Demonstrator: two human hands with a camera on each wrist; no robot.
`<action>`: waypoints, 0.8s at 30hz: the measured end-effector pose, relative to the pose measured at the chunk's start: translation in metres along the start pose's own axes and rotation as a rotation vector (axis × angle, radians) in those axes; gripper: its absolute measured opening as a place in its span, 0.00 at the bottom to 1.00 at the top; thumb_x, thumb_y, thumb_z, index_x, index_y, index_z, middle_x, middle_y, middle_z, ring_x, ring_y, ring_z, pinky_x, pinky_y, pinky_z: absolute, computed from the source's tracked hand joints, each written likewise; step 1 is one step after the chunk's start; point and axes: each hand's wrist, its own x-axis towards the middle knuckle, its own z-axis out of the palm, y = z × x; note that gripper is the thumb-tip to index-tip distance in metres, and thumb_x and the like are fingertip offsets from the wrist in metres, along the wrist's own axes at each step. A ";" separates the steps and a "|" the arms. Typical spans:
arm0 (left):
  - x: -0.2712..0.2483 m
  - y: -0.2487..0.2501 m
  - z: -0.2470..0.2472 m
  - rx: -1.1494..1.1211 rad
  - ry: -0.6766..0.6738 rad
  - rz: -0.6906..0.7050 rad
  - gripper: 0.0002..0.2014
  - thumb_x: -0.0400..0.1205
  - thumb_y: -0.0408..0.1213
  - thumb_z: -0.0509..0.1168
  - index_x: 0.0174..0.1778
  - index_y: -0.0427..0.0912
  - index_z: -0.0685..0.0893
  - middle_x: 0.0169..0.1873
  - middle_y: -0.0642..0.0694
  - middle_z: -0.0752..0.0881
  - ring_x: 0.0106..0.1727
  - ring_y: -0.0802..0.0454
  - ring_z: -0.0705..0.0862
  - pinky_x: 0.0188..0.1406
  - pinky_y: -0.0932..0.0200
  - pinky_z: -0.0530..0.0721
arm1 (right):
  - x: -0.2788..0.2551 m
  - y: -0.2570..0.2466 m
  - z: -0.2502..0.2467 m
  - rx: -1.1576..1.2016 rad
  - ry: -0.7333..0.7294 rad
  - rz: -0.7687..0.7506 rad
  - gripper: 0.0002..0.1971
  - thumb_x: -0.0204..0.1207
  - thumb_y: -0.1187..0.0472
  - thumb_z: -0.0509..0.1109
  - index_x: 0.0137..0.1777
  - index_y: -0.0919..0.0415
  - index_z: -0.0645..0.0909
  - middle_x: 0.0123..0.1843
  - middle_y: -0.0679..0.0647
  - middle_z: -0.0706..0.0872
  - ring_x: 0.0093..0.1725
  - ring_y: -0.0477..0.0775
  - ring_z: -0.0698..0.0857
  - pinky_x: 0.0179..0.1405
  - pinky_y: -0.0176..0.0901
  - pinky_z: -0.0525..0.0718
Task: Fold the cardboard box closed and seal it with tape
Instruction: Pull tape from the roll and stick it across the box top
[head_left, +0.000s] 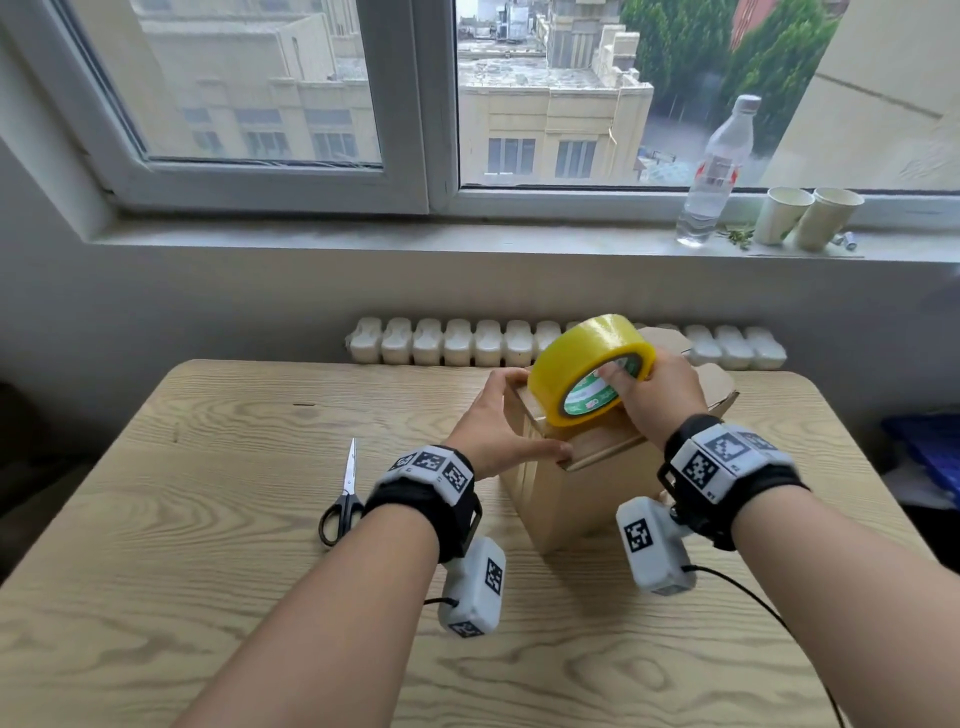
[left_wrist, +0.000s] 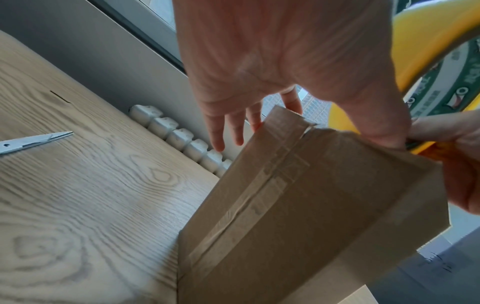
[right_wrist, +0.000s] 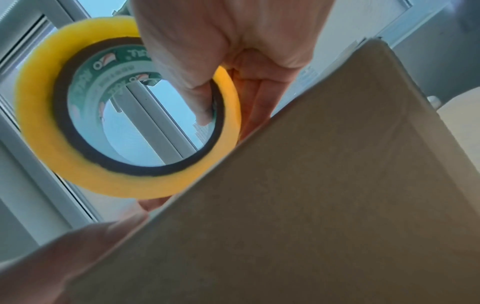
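1. Cardboard box stands upright on the wooden table, just right of centre, near the far edge.
2. Left hand lies over the box's top left edge: fingers straight & loosely spread along the far side, thumb pressing the near corner of the top flap. Not curled round anything.
3. Right hand holds the yellow tape roll over the box top; thumb hooked inside the green-printed core, fingers wrapped behind the roll's outside.
4. Roll is tilted, its lower edge at or touching the top flap. Can't tell if any tape is pulled off.
5. Old tape strip runs down the box's side seam.
6. Scissors lie shut on the table, left of the box, apart from it.
7. Windowsill: water bottle, two paper cups.
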 end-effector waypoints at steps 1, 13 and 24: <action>0.000 0.001 0.000 0.004 -0.005 -0.011 0.44 0.62 0.47 0.83 0.70 0.58 0.64 0.62 0.60 0.69 0.64 0.60 0.68 0.63 0.59 0.69 | 0.001 0.001 -0.001 -0.014 -0.002 0.002 0.12 0.79 0.52 0.69 0.54 0.60 0.83 0.53 0.60 0.87 0.55 0.62 0.83 0.50 0.45 0.75; 0.016 0.032 -0.019 0.148 0.017 -0.042 0.25 0.64 0.42 0.83 0.49 0.44 0.77 0.53 0.45 0.85 0.54 0.50 0.84 0.46 0.59 0.84 | 0.006 0.023 -0.005 -0.354 0.045 0.081 0.28 0.68 0.26 0.61 0.57 0.45 0.80 0.64 0.54 0.80 0.70 0.64 0.74 0.73 0.68 0.64; 0.013 0.032 -0.009 0.148 -0.044 -0.177 0.35 0.65 0.41 0.82 0.67 0.46 0.74 0.60 0.47 0.82 0.59 0.52 0.79 0.57 0.54 0.80 | 0.000 0.018 0.011 -0.144 -0.031 0.019 0.26 0.73 0.39 0.68 0.65 0.55 0.77 0.63 0.58 0.81 0.66 0.62 0.78 0.74 0.63 0.70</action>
